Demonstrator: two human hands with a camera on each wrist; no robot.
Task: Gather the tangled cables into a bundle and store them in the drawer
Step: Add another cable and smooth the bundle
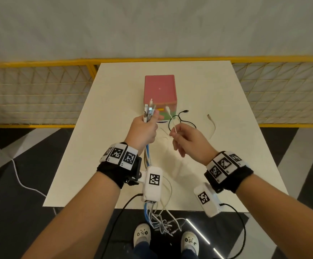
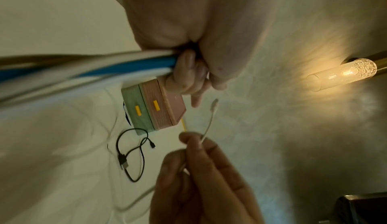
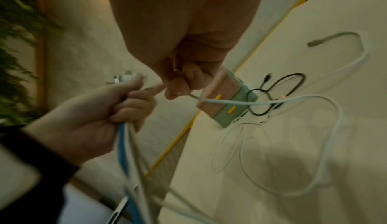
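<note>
My left hand (image 1: 144, 128) grips a bundle of blue and white cables (image 1: 149, 113) above the table; their plugs stick up past my fist and the rest hangs off the near edge (image 1: 157, 219). In the left wrist view the same cable bundle (image 2: 104, 66) runs into the left hand (image 2: 188, 71). My right hand (image 1: 181, 135) pinches a thin white cable (image 1: 171, 118) just below its plug, beside the left hand. The right wrist view shows that white cable (image 3: 230, 102) trailing over the table. A small drawer box (image 1: 159, 90), pink above green, stands behind, drawers closed.
A black cable (image 1: 180, 118) lies looped on the white table (image 1: 217, 90) right of the box. A beige cable (image 1: 212, 124) lies further right. A yellow-framed mesh fence (image 1: 39, 90) runs behind the table. My feet stand at the near edge.
</note>
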